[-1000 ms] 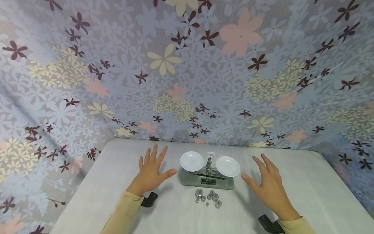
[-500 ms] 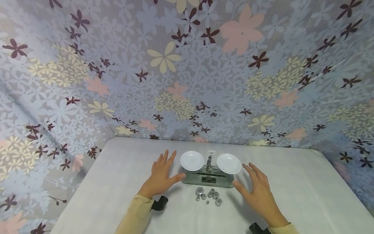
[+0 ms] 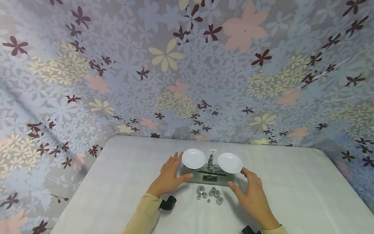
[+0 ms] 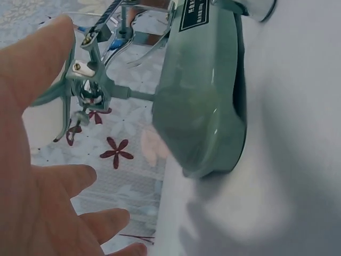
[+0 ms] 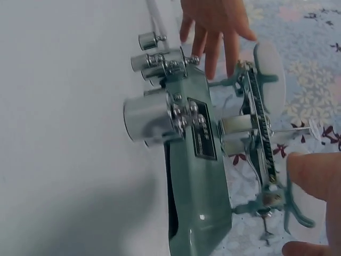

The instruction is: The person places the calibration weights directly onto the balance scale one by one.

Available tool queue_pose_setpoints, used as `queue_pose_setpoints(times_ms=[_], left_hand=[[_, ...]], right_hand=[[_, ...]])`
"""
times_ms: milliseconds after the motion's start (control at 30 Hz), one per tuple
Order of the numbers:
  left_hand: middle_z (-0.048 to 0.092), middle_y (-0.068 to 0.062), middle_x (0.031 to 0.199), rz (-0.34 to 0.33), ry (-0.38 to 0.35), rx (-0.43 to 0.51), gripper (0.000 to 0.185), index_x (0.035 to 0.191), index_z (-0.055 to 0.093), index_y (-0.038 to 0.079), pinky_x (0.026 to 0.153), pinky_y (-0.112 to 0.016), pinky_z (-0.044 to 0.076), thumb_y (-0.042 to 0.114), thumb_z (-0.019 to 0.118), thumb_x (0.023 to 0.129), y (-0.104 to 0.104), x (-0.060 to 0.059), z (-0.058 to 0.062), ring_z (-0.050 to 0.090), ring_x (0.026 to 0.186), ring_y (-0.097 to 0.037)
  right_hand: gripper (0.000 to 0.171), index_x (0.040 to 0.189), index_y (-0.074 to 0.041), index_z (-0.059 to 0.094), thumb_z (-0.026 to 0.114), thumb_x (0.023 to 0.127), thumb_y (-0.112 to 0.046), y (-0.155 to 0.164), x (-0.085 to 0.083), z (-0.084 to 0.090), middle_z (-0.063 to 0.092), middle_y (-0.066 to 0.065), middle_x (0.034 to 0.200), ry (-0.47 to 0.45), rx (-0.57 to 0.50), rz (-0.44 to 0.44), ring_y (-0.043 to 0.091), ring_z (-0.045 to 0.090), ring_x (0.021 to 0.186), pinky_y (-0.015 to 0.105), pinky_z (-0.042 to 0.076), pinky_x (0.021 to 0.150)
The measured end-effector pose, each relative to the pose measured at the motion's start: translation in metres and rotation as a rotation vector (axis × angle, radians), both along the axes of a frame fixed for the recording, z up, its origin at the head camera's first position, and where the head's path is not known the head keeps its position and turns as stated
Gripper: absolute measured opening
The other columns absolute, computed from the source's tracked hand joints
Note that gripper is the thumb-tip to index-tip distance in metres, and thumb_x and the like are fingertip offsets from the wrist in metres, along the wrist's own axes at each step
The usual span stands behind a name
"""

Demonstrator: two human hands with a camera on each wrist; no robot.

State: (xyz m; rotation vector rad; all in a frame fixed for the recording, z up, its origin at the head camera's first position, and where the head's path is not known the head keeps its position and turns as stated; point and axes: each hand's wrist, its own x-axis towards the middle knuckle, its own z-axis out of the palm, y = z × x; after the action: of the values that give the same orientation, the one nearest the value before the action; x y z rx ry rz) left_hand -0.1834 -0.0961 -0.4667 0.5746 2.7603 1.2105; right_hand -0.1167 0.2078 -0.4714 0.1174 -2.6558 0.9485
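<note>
Balance scale (image 3: 211,172): mid-surface (image 3: 122,182), just behind the loose weights (image 3: 209,195).
Left hand (image 3: 170,177): grip apart, fingers straight, at the scale's left end.
Right hand (image 3: 252,191): grip apart, relaxed, at its right end.
Risk: uneven lifting could tilt the base, sliding the white pans (image 3: 193,158) off; a sweeping wrist could scatter the weights.

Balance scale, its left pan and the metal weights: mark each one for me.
balance scale (image 3: 211,178), head view, front face of green base.
left pan (image 3: 193,158), head view, centre of white dish.
metal weights (image 3: 200,189), head view, top of largest one.
</note>
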Motion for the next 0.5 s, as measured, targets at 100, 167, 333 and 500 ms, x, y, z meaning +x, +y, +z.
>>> queue_pose_setpoints(times_ms=[100, 167, 333, 500], left_hand=[[0.019, -0.024, 0.163, 0.008, -0.007, 0.024, 0.091, 0.16, 0.023, 0.01, 0.116, -0.072, 0.012, 0.05, 0.068, 0.092, 0.005, -0.001, -0.006, 0.013, 0.149, -0.049], [0.021, -0.025, 0.162, 0.012, -0.015, 0.04, 0.091, 0.16, 0.024, 0.007, 0.116, -0.071, 0.014, 0.049, 0.069, 0.092, 0.009, -0.002, -0.01, 0.015, 0.148, -0.05], [0.03, -0.025, 0.159, 0.004, -0.004, 0.085, 0.091, 0.158, 0.025, 0.002, 0.117, -0.069, 0.019, 0.047, 0.069, 0.092, 0.019, -0.004, -0.016, 0.022, 0.147, -0.049], [0.05, -0.017, 0.144, 0.022, -0.014, 0.193, 0.085, 0.154, 0.035, 0.005, 0.115, -0.062, 0.031, 0.046, 0.072, 0.09, 0.027, -0.004, -0.018, 0.041, 0.139, -0.038]], right_hand=[[0.066, 0.138, 0.004, 0.049, 0.076, 0.09, -0.034, -0.004, 0.001, -0.001, 0.057, 0.023, 0.13, 0.002, -0.012, 0.005, 0.04, 0.05, 0.119, 0.063, 0.046, 0.093], [0.064, 0.136, 0.002, 0.051, 0.078, 0.089, -0.032, -0.008, 0.002, -0.003, 0.058, 0.021, 0.129, 0.008, -0.013, 0.016, 0.039, 0.051, 0.119, 0.061, 0.047, 0.093], [0.06, 0.132, -0.002, 0.055, 0.081, 0.085, -0.027, -0.017, 0.006, -0.008, 0.059, 0.017, 0.128, 0.02, 0.0, 0.049, 0.037, 0.052, 0.118, 0.057, 0.047, 0.095], [0.058, 0.131, -0.003, 0.057, 0.08, 0.086, -0.031, -0.026, 0.007, -0.008, 0.059, 0.016, 0.129, -0.031, 0.0, 0.083, 0.038, 0.051, 0.123, 0.059, 0.046, 0.101]])
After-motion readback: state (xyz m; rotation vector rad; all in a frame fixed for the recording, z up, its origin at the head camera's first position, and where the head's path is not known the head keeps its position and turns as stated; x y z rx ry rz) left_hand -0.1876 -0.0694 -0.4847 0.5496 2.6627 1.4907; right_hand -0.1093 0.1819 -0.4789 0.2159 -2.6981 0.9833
